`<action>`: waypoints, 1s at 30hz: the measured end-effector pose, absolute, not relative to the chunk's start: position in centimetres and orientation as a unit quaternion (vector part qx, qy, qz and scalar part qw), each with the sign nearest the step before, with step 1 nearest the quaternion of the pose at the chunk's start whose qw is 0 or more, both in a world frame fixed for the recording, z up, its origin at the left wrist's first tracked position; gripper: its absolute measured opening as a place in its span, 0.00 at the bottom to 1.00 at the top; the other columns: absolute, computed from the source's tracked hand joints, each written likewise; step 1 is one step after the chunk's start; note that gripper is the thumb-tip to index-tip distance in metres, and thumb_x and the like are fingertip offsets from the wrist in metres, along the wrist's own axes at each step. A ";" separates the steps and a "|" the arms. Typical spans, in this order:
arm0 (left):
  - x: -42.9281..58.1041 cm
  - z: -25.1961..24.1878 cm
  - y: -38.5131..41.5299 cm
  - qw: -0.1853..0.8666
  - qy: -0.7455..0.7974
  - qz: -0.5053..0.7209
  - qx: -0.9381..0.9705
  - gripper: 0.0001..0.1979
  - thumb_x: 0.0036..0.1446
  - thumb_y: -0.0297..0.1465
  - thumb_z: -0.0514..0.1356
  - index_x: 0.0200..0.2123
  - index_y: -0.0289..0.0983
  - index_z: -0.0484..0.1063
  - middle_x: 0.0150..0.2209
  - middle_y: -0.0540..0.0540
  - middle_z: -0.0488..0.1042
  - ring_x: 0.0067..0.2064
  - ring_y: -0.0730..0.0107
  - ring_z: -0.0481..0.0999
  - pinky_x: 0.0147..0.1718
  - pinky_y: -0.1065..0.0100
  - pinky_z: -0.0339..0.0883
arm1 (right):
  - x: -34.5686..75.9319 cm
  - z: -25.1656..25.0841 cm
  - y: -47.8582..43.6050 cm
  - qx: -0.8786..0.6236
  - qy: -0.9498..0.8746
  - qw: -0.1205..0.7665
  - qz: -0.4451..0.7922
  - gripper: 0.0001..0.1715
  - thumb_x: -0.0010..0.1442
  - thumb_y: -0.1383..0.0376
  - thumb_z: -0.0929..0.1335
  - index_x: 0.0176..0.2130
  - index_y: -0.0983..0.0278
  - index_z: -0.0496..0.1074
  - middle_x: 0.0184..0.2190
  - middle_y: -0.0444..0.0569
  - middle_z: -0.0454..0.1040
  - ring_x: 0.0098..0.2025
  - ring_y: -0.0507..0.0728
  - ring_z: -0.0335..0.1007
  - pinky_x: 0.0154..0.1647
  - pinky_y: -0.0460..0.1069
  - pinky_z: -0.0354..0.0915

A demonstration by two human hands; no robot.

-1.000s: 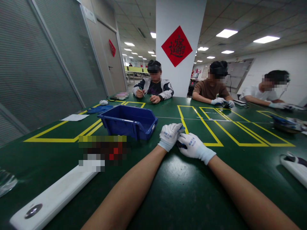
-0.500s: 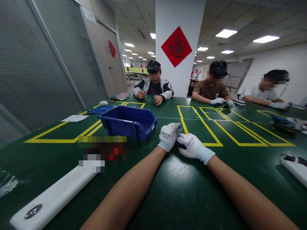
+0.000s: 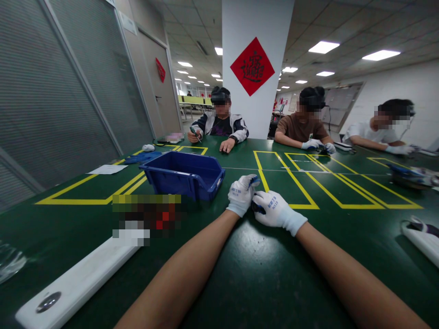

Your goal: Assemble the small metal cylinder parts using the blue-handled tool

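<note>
Both of my hands wear white gloves with blue print and meet above the green table, right of the blue bin. My left hand has its fingers bent together, their tips towards the right hand. My right hand is curled, thumb side down, close against the left fingertips. Something dark shows under the right fingers; whether it is an object or the glove's palm is unclear. Whatever lies between the fingertips is too small or hidden to name.
A long white device lies at the left front, with a pixelated patch beyond it. Yellow tape marks the table. Blue gloves and a paper sheet lie behind the bin. Three people sit across the table.
My left fingers have shifted slightly; my right hand has hardly moved. The person opposite has raised a tool in one hand and laid the other on the table.
</note>
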State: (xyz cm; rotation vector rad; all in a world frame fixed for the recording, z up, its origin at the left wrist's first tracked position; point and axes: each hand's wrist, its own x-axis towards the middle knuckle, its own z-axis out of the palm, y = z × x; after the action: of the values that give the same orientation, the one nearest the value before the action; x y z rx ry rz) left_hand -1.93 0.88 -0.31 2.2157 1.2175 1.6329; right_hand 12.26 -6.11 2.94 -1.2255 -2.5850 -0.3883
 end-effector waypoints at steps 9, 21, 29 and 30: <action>-1.2 0.0 1.0 0.137 0.399 0.590 0.688 0.12 0.58 0.28 0.55 0.46 0.39 0.68 0.43 0.46 0.75 0.44 0.69 0.75 0.46 0.67 0.69 | 12.2 3.1 -6.4 -0.422 -0.891 0.117 -0.121 0.17 0.52 0.59 0.64 0.42 0.63 0.67 0.39 0.50 0.70 0.36 0.56 0.65 0.38 0.50 0.56; -2.5 1.3 0.5 0.170 0.470 0.463 0.732 0.19 0.61 0.44 0.49 0.47 0.39 0.67 0.42 0.44 0.76 0.44 0.63 0.75 0.44 0.65 0.66 | 12.1 1.7 -5.9 -0.441 -0.879 0.142 -0.115 0.19 0.53 0.59 0.64 0.45 0.62 0.66 0.43 0.51 0.68 0.40 0.57 0.64 0.41 0.50 0.57; -2.4 1.3 0.2 0.129 0.506 0.425 0.739 0.20 0.60 0.48 0.47 0.43 0.41 0.67 0.36 0.44 0.76 0.39 0.60 0.75 0.37 0.65 0.65 | 12.2 1.6 -5.8 -0.442 -0.878 0.146 -0.116 0.18 0.53 0.59 0.64 0.44 0.62 0.66 0.43 0.51 0.68 0.40 0.58 0.65 0.41 0.51 0.58; -2.3 1.2 0.1 0.127 0.512 0.423 0.737 0.20 0.61 0.48 0.46 0.43 0.41 0.67 0.36 0.45 0.76 0.39 0.61 0.75 0.37 0.65 0.65 | 12.2 1.6 -5.8 -0.442 -0.877 0.145 -0.115 0.18 0.53 0.59 0.64 0.44 0.62 0.66 0.42 0.51 0.68 0.40 0.57 0.65 0.41 0.51 0.58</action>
State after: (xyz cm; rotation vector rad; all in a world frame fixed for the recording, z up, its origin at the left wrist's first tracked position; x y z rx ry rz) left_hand -2.30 0.13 1.25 2.1441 1.4910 1.2319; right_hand 12.15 -5.78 1.63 -1.2745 -2.5272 -0.3316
